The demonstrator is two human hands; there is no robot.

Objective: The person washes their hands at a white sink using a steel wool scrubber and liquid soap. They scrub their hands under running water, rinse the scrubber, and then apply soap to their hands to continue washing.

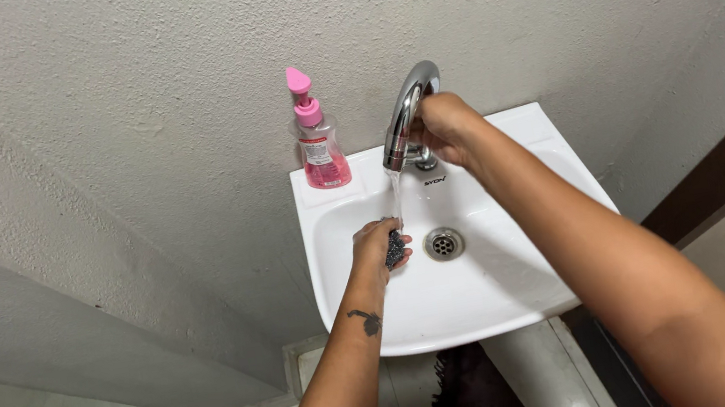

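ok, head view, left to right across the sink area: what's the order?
Pink soap bottle → left hand holding a dark scrubber → drain → right hand at the tap.

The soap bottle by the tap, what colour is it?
Pink: the soap bottle has a pink pump, seen in the head view.

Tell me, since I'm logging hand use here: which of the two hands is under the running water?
The left hand, low in the white sink, holds a dark scrubber under the stream. The right hand is higher, gripping the chrome tap.
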